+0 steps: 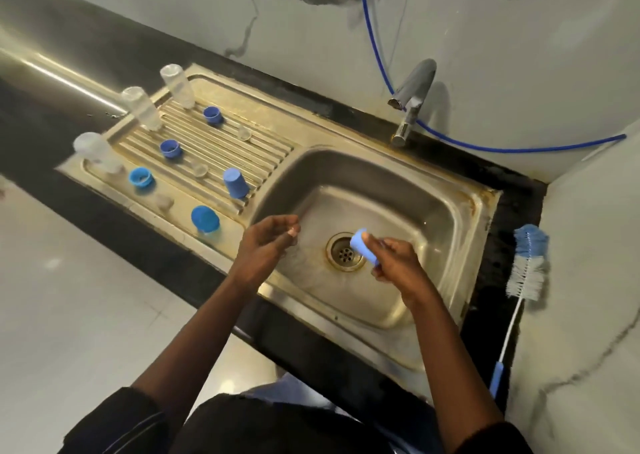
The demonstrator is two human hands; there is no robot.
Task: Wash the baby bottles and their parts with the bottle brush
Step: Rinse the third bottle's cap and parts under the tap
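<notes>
**Blue cap held over the drain; brush out of hand at frame right**

Right hand (394, 263), centre of frame: fingers (382, 245) clamped round a blue cap (362, 248), closed end up-left, just above the drain (346, 252) of the sink (453, 211).

Left hand (266, 245), left of centre at the basin's near-left wall: fingers (289, 230) curled, thumb close to forefinger. Cannot tell whether pinching something clear or nothing.

Step in hand, by judgement: washing this one cap.
- Keep it low over the basin so a slip lands in the sink.
- Grip firmly on the outer wall; wet plastic probably slick.
- Fetch the bottle brush (528, 266) first. It leans against the wall on the dark surface (485, 297) at far right, apart from both hands.
- Turn the open end toward the bristles and work the inner corner.
- Set it down mouth-down with the rest.

Drainboard (266, 148), upper left:
- three clear bottles (140, 107), inverted
- three blue rings (169, 148)
- two further blue caps (235, 183)
- three small pale teats (200, 169)

Tap (414, 97), upper right of the basin: no stream visible.

Hard to make out:
- Inside of the held cap, hidden in the palm.
- Left fingertips, blurred.
- Teats nearly colourless against the steel.
- Lower end of the brush handle, passing behind the right forearm.
- Soap or residue, not discernible.
</notes>
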